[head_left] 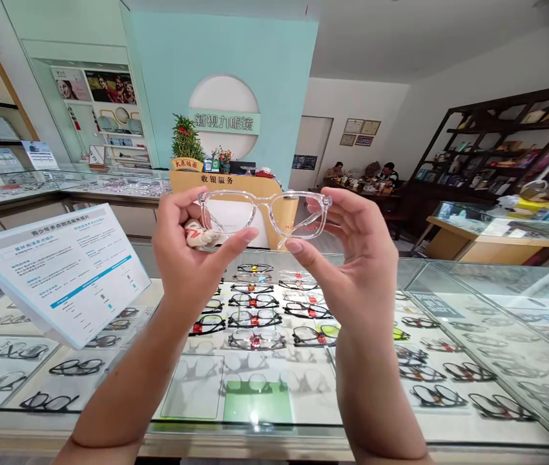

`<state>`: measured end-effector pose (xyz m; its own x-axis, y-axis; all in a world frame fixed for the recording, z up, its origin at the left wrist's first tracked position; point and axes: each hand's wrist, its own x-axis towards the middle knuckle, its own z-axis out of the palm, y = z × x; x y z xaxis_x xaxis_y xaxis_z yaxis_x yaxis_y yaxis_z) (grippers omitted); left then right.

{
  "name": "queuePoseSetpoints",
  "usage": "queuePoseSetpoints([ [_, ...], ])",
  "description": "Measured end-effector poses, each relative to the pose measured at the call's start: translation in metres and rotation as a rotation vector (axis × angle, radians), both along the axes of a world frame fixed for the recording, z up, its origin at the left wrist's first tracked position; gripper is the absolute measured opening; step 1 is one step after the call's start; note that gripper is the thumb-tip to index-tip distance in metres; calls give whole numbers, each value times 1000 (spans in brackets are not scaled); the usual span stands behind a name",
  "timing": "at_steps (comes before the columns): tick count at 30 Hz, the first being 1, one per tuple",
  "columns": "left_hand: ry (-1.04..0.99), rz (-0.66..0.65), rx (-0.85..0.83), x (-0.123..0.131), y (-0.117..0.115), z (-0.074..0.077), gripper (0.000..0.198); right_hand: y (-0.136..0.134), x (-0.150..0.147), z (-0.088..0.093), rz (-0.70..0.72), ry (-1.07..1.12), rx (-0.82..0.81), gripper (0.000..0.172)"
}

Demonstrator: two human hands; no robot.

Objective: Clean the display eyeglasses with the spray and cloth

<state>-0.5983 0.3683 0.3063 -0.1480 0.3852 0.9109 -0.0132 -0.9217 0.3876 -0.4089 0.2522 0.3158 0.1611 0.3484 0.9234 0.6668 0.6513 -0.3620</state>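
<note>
I hold a pair of clear plastic glasses [265,204] up in front of me, lenses facing away. My left hand [192,248] pinches the frame's left end, thumb under the lens, and a small crumpled cloth [200,234] with red marks is tucked in its palm. My right hand [352,252] grips the right end by the hinge, thumb reaching under the right lens. Both hands hover above a glass display counter [274,426].
Under the counter glass lie several rows of spectacle frames [255,318]. A tilted printed sign [61,268] stands at left. A wooden cashier desk [236,184] with a plant is behind. People sit at a far table [366,177]. Dark shelves [497,152] line the right wall.
</note>
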Motion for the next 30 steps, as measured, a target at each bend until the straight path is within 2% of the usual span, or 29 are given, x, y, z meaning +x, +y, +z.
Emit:
queuePoseSetpoints([
  [5,35,-28,-27,3,6,-1,76,3,6,-1,-59,-35,-4,56],
  [11,64,-48,-14,-4,9,1,59,10,7,-6,-79,-39,-23,57],
  [16,108,14,11,-8,15,2,59,11,6,-6,-60,-44,-31,52],
  [21,111,33,41,-8,19,0,59,14,12,-6,-54,-7,-115,52],
  [26,134,57,8,-4,14,-1,56,15,9,-4,-159,-23,-113,51],
  [30,153,135,-24,-1,7,0,54,12,5,1,-253,-18,-175,53],
])
